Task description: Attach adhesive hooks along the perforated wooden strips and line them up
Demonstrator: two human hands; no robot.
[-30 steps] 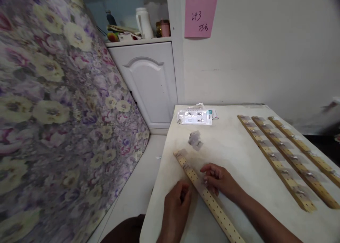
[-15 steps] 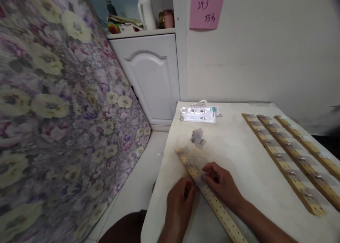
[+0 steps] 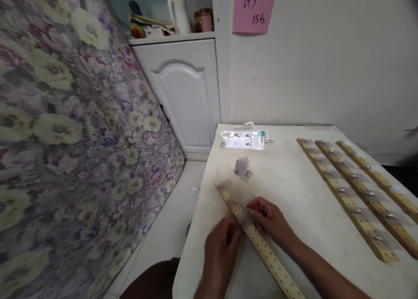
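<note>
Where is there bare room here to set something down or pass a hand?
On the table, the widest bare patch lies between the right hand and the leftmost strip of the trio at right, reaching the far edge. A narrow one separates the left hand from the left edge. Crowded: around the perforated strip between the hands and within that trio.

On our table (image 3: 281, 168), we have one strip (image 3: 263, 247) between left hand (image 3: 221, 243) and right hand (image 3: 270, 219); cards (image 3: 242, 168) lie beyond, packs (image 3: 241, 140) behind those, three strips (image 3: 362, 186) at right.
</note>
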